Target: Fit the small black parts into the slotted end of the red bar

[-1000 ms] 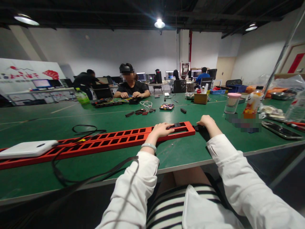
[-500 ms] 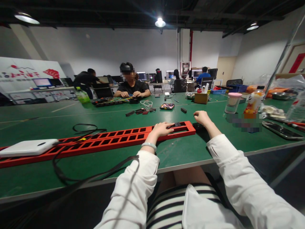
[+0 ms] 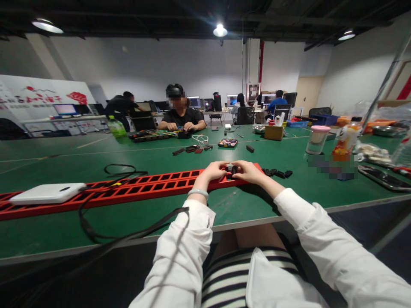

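A long red slotted frame (image 3: 167,182) lies across the table in front of me. Over its right end, my left hand (image 3: 213,171) and my right hand (image 3: 247,171) face each other with curled fingers. Between their fingertips sits a small black part (image 3: 231,170), gripped from both sides at one of the frame's slots. Fingers partly cover it, so its exact shape is hidden. Several more black parts (image 3: 279,173) lie in a heap just right of the frame's end.
A white power bank (image 3: 48,193) with a black cable rests on the frame's left part. Beyond are a small box (image 3: 227,143), a black block (image 3: 250,149) and dark pieces (image 3: 194,148). To the right stand a pink-lidded cup (image 3: 317,140) and a drink bottle (image 3: 345,141). A co-worker sits opposite.
My right hand has moved left from the heap of black parts to the frame, meeting my left hand. The left fingers have gone from lying flatter to curled. The view has shifted slightly.
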The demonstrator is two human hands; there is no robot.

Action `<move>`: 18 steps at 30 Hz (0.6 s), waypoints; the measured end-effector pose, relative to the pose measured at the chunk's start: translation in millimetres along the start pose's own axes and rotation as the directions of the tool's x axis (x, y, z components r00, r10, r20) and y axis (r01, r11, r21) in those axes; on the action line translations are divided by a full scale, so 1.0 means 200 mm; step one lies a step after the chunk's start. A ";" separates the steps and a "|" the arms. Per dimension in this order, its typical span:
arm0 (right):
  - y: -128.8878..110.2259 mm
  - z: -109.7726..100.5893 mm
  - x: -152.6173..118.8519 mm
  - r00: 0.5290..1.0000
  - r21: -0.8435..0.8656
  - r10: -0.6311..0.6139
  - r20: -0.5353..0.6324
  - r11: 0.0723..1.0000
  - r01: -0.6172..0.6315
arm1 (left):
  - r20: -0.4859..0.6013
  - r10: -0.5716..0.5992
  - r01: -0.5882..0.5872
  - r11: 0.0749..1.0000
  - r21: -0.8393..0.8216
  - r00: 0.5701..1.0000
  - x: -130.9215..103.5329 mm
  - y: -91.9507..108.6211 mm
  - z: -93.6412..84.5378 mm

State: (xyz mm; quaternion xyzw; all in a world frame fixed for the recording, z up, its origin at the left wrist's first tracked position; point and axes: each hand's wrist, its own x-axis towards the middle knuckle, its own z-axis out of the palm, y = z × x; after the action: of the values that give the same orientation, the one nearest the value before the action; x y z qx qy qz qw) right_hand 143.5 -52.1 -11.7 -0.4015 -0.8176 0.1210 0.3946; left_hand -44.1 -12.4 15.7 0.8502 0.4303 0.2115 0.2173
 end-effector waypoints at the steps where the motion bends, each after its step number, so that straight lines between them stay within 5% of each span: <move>1: 0.01 0.01 0.00 1.000 0.010 0.014 0.011 1.000 -0.014 | -0.009 0.013 -0.013 1.000 0.017 1.000 0.00 -0.01 0.00; 18: -0.03 0.02 -0.01 0.987 -0.008 -0.048 0.152 0.999 0.050 | -0.010 0.081 -0.080 0.991 0.110 0.997 0.03 -0.05 0.01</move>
State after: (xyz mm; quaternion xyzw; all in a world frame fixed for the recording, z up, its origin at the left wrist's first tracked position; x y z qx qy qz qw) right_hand 137.6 -55.8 -12.9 -0.3732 -0.8555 0.1368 0.3317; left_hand -46.3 -3.1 8.8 0.8761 0.4081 0.2021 0.1586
